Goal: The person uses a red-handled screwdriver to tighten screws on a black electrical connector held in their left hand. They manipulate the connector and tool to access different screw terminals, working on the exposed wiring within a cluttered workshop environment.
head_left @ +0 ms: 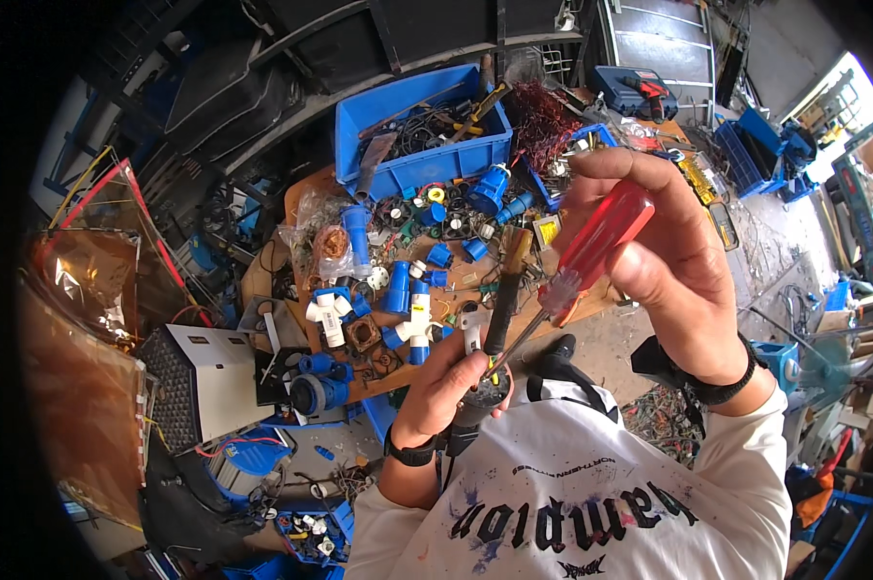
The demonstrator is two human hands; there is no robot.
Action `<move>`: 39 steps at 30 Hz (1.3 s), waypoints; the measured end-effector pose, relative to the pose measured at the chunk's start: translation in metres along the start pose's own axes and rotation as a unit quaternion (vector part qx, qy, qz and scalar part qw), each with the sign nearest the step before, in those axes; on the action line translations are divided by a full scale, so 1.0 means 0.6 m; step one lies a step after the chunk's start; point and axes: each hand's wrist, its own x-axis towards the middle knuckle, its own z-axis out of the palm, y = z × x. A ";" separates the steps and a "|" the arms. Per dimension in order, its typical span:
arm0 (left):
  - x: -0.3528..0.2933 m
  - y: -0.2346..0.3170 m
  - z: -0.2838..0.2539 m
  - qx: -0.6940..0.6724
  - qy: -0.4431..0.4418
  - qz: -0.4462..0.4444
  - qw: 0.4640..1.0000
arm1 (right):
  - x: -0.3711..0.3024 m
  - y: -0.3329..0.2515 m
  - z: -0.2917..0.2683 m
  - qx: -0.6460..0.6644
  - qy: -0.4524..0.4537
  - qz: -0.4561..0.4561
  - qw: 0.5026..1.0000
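Observation:
My right hand (683, 261) is closed on a screwdriver, its thumb and fingers around the clear red handle (611, 230). The screwdriver's thin metal shaft slants down and left, its tip by a round black part (487, 389). That part is in my closed left hand (436, 396), with the thumb pressed at its rim. Small yellow-green bits show inside its opening; the tip's exact contact is too small to tell. Just above the left hand, a dark stick-like grip with a yellowish end (506, 295) points upward, beside a small white piece (471, 333).
On the wooden table (306, 198) lie blue and white pipe fittings (417, 324) and many small parts. A blue crate (422, 159) of cables and tools stands at its far side, near red tinsel-like strands (545, 126). A box with a textured side (209, 382) stands left.

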 end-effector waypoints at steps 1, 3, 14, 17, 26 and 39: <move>-0.001 0.001 0.000 0.000 0.002 0.001 1.000 | 0.000 -0.001 0.001 -0.019 0.009 0.001 1.000; -0.001 -0.001 -0.001 -0.001 0.004 0.004 1.000 | -0.002 -0.005 0.001 -0.057 0.030 0.003 0.998; -0.004 -0.001 -0.004 -0.002 0.017 0.010 1.000 | -0.002 0.010 0.011 0.020 0.043 0.037 0.998; -0.006 -0.001 -0.003 0.008 0.030 0.013 0.999 | -0.006 0.008 -0.005 -0.054 0.027 0.046 0.997; -0.006 0.004 -0.006 0.007 0.026 0.015 1.000 | -0.006 0.017 -0.005 0.032 0.015 -0.026 0.999; 0.013 -0.021 -0.054 0.001 0.129 0.000 0.992 | -0.025 0.033 -0.040 0.025 0.089 -0.068 0.993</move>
